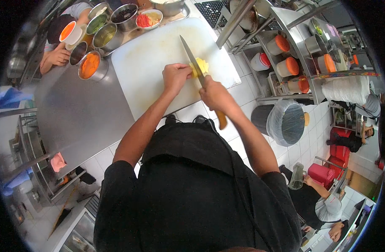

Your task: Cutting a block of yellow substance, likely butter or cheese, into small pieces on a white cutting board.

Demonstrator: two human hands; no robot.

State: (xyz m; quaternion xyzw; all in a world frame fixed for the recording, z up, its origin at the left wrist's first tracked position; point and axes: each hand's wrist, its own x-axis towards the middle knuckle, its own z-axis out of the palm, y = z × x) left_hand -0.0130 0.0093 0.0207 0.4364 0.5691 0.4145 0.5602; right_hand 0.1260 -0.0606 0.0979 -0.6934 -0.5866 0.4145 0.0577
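Observation:
A large white cutting board (148, 75) lies before me on the steel table. My right hand (215, 94) grips a kitchen knife (189, 52) with a long blade and a yellow-brown handle. The blade points away from me and passes over a small heap of cut yellow food (203, 65), perhaps fruit or vegetable. Just left of the blade, my left hand (176, 77) has its fingers curled, the tips holding the yellow food at its near left side. The blade partly covers the food, so its exact shape is hidden.
Steel pots, one with orange slices (90, 64), and a bowl of red and pale strips (149, 19) stand beyond the board. Another person's hand (58, 56) rests at the table's far left. A lined bin (285, 123) and shelves with orange-lidded tubs (287, 66) are right.

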